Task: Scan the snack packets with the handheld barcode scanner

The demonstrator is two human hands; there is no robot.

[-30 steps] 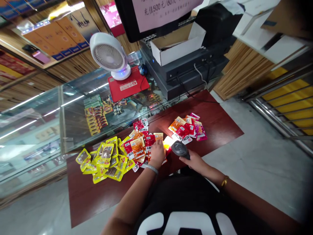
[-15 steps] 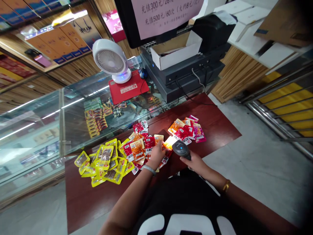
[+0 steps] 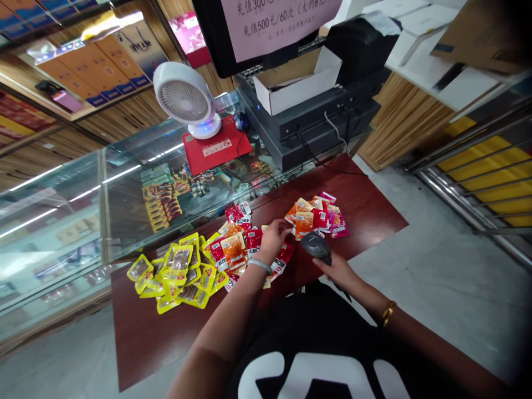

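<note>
My right hand [image 3: 333,269] is closed round the handle of a dark handheld barcode scanner [image 3: 315,245], whose head tilts over the table beside the right-hand pile. My left hand [image 3: 274,241] is open, its fingers a little apart and pointing at that pile, with nothing visible in them. The right-hand pile holds orange, red and pink snack packets, an orange packet [image 3: 304,224] lying on its near left side. Under and left of my left hand spreads a heap of red and orange snack packets [image 3: 233,252], partly covered by the hand. Yellow snack packets [image 3: 181,259] lie farther left.
The packets lie on a dark red tabletop [image 3: 141,349] against a glass display counter [image 3: 124,221]. On the counter stand a white fan [image 3: 185,97], a red mat [image 3: 208,158] and a grey cash drawer [image 3: 291,133] carrying a white box [image 3: 297,86]. A metal railing [image 3: 465,216] is at right.
My left hand has moved up and let go of an orange packet, which now lies on the right-hand pile. The scanner has shifted slightly right and its bright light no longer shows.
</note>
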